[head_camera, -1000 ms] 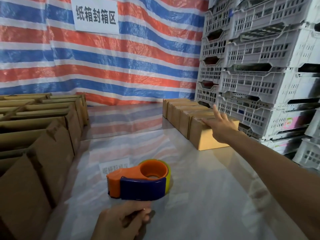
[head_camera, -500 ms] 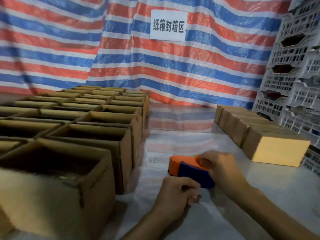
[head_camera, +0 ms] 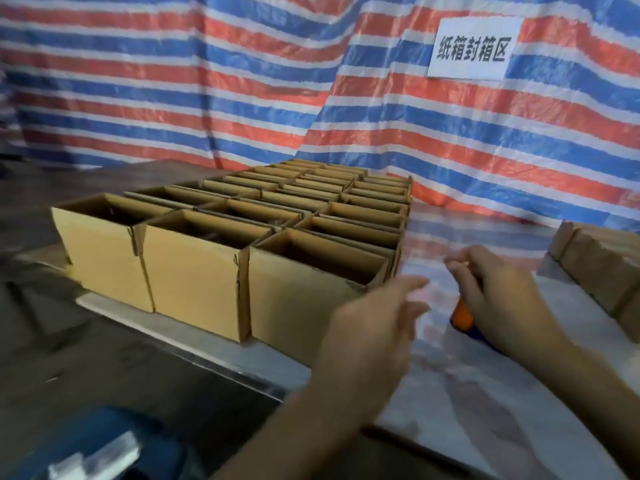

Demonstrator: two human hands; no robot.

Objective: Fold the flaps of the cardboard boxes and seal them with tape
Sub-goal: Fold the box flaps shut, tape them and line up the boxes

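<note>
Red, blue and white striped tarpaulin (head_camera: 173, 81) hangs as the backdrop across the whole rear of the station. Below it runs a glossy grey table (head_camera: 467, 410), which carries all the stock. A block of open cardboard boxes (head_camera: 194, 271) stands at left and centre in close rows, walls touching, tops not yet folded shut; none in this block shows tape. A short row of sealed boxes (head_camera: 599, 268) lies at the right edge, well apart from the open block. A white sign (head_camera: 474, 46) with printed characters is fixed to the tarpaulin at upper right. The left hand (head_camera: 374, 327) is spread wide, fingers straight, holding nothing, and reaches towards the nearest box (head_camera: 294, 306) at the front right corner of the block; motion blur hides whether it touches the cardboard. The right hand (head_camera: 502, 296) lies over the orange and blue tape dispenser (head_camera: 462, 317), which sits on the table just beside that box; its fingers are curled, but whether they grip the dispenser cannot be told. Assessment: the step in hand is taking up a fresh open box. The next move calls for drawing it clear of its neighbours, folding the flaps flat, then running tape along the seam.
</note>
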